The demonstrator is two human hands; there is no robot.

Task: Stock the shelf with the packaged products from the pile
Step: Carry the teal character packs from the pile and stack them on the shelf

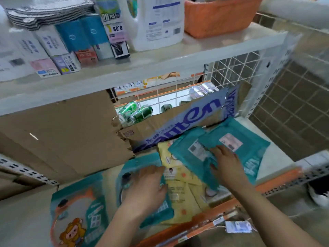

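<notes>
teal flat plastic packs (236, 139) w/ white labels lie overlapped on the r side of the lower white shelf (277, 163), partly on top of a yellow printed pack (179, 198). our right hand (226, 161) sits on them, fingers bent, thumb tucked at the crumpled edge of the nearer one. it reads as a pinch, tho blur leaves some doubt. our left hand (146, 189) lies spread & flat on another teal pack (135, 168) beside the yellow one, thumb touching the yellow edge.

risks as we judge them: the stack looks loose & slick, so pulling one teal pack could drag the yellow pack fwd over the orange front rail (277, 179) & off the shelf. the tall blue-and-white pack (192, 120) leans on the torn brown cardboard box (62, 136) just behind, so a nudge while sliding packs back could tip it onto our hands. a one-edge pinch may also let the pack fold & slip.
</notes>
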